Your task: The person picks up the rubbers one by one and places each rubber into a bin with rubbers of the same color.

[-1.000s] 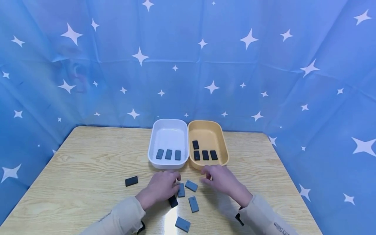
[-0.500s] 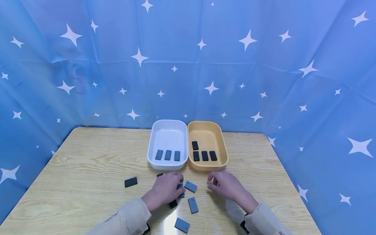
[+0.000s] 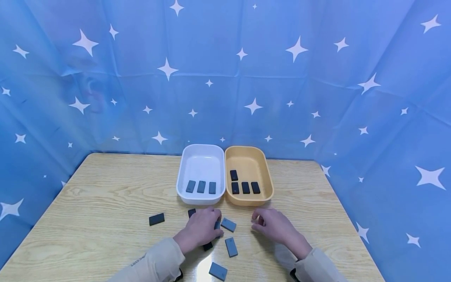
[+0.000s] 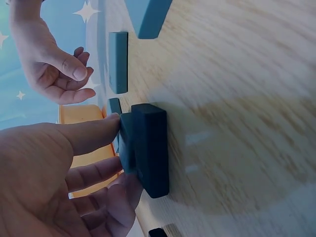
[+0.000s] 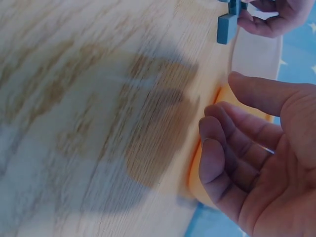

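My left hand (image 3: pixel 201 228) is low over the table, pinching a blue-grey rectangular block (image 4: pixel 127 140) between thumb and fingers. Right against that hand lies a black block (image 4: pixel 150 148), nearer the left wrist camera. Another black block (image 3: pixel 191 212) peeks out behind the hand. Just to its right are two blue-grey blocks, one angled (image 3: pixel 228 225) and one closer to me (image 3: pixel 231 247). My right hand (image 3: pixel 276 226) hovers above the table in front of the tan tray, fingers loosely curled and holding nothing.
A white tray (image 3: pixel 203 162) with several blue-grey blocks adjoins the tan tray (image 3: pixel 249 161), which has several black blocks. One black block (image 3: pixel 156 219) lies off to the left. A further blue-grey block (image 3: pixel 218 271) is near the front. A starry blue curtain (image 3: pixel 225 78) hangs behind.
My left hand has shifted slightly right and closed its fingers on the blue-grey block. The right hand has drawn back from the tan tray's front edge, toward the right and nearer me.
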`<state>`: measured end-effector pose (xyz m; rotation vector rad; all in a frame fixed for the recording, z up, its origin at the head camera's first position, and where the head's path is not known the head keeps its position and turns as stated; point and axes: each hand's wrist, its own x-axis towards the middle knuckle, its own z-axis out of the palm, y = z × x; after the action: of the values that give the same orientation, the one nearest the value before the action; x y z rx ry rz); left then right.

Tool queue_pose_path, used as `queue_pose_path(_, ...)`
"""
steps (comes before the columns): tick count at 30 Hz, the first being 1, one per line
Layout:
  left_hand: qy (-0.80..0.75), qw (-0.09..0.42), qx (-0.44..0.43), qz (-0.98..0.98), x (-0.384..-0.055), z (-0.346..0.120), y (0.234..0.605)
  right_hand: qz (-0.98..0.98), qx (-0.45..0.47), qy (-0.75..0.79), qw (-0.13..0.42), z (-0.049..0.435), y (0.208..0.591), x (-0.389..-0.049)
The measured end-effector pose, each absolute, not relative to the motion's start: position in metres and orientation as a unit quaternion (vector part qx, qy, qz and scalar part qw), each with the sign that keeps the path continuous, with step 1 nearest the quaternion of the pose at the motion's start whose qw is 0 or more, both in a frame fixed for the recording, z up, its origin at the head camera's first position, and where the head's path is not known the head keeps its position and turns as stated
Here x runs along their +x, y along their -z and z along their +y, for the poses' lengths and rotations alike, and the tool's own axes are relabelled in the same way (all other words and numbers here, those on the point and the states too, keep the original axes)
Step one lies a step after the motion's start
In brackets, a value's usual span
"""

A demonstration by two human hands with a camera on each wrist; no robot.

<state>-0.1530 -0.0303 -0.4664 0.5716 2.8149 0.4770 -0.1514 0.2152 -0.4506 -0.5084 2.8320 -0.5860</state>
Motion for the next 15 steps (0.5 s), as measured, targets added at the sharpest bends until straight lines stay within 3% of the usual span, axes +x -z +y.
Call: queue_pose_path(15,-0.178,0.118,0.195,0.957,-0.1545,-0.0299,0.4716,0.958,-0.18,0.202,0.096,0.2143,0.4529,-0.151)
